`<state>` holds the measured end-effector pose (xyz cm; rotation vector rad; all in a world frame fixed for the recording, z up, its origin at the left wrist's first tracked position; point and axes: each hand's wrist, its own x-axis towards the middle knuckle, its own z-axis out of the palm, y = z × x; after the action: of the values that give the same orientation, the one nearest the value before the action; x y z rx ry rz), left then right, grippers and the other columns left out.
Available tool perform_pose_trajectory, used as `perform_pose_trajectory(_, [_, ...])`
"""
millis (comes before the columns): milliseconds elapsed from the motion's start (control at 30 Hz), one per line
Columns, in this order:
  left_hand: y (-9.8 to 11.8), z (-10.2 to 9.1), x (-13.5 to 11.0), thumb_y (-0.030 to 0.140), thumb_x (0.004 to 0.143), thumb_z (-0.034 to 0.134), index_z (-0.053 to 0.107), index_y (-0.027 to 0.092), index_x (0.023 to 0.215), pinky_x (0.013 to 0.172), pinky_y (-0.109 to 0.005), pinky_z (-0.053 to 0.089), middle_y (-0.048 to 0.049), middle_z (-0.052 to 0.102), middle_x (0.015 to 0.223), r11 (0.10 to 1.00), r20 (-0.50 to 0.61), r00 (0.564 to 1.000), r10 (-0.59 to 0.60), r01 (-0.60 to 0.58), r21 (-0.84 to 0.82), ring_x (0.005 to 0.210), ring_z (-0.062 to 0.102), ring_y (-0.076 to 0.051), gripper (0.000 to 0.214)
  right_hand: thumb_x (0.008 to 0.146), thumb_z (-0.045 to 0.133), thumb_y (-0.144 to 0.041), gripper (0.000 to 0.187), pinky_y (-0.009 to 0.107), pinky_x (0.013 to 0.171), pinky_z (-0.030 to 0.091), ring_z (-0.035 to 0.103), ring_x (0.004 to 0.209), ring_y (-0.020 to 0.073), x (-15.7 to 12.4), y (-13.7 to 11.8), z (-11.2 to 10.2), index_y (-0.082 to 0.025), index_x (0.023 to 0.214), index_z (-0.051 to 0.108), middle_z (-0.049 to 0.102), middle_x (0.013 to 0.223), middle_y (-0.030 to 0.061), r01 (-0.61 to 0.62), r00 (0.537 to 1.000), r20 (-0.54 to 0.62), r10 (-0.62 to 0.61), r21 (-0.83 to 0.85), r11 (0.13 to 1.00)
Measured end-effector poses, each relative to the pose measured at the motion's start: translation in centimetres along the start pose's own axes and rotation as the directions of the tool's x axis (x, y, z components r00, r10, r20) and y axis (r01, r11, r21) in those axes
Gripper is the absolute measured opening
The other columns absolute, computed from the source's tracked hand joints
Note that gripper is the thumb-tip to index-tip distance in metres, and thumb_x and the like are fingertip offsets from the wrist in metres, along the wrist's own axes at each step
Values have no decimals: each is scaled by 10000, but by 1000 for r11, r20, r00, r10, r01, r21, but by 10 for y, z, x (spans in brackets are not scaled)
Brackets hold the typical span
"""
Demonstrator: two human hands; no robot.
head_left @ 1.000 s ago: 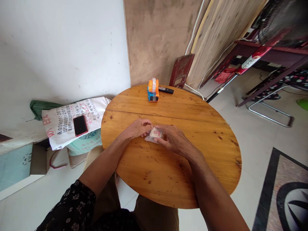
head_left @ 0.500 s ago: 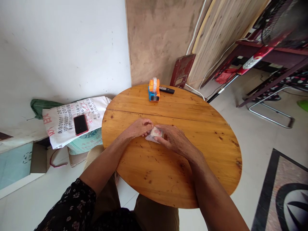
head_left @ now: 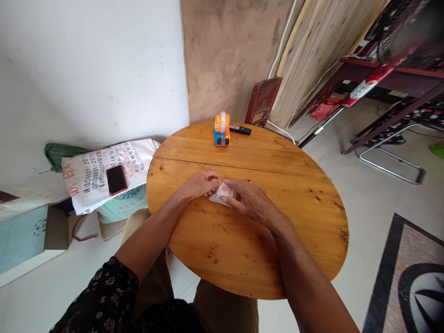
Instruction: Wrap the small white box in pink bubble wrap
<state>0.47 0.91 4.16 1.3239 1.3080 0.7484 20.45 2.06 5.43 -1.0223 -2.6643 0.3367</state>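
A small packet in clear plastic with red print [head_left: 226, 190] rests at the middle of the round wooden table [head_left: 222, 249]. My right hand [head_left: 248, 196] grips it from the right, thumb on the near side and fingers along the far side. At its left end, my left hand [head_left: 204, 183] pinches with thumb and forefinger at the edge of the plastic. The fingertips hide part of that edge, and the packet's contents are hard to make out.
An orange and blue tape dispenser [head_left: 222, 129] stands at the table's far edge, beside a black handheld device [head_left: 240, 129]. A phone [head_left: 117, 179] lies on white sacks [head_left: 93, 171] to the left. Behind the table is a red chair [head_left: 263, 101]; a fan [head_left: 367, 85] stands right.
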Motion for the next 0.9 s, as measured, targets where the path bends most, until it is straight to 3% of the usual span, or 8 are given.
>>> perform_pose_trajectory(600, [1, -1, 0, 181, 872, 529, 579, 151, 834, 491, -170, 417, 43, 564, 594, 1000, 7, 1000, 8, -8, -3, 502, 523, -65, 69, 900, 636, -361, 367, 428, 924, 511, 682, 1066, 288, -2, 11, 0, -204, 1232, 658, 718, 1200, 114, -4, 998, -54, 9, 88, 996])
perform_pose_trajectory(767, [1, -1, -1, 182, 867, 528, 574, 156, 818, 496, -169, 413, 45, 556, 579, 1000, 17, 1000, 9, -9, -15, 500, 522, -66, 72, 929, 601, -342, 193, 374, 856, 495, 691, 989, 253, 0, 9, -3, -222, 1026, 716, 743, 1108, 84, 37, 994, -109, -24, 120, 992])
perform_pose_trajectory(900, [0, 0, -1, 173, 859, 530, 580, 157, 827, 493, -168, 403, 48, 558, 580, 1000, 3, 1000, -2, 2, -16, 500, 522, -65, 61, 940, 557, -284, 186, 360, 836, 471, 698, 913, 235, 4, 7, 2, -219, 855, 710, 766, 957, 65, 53, 982, -184, -32, 110, 993])
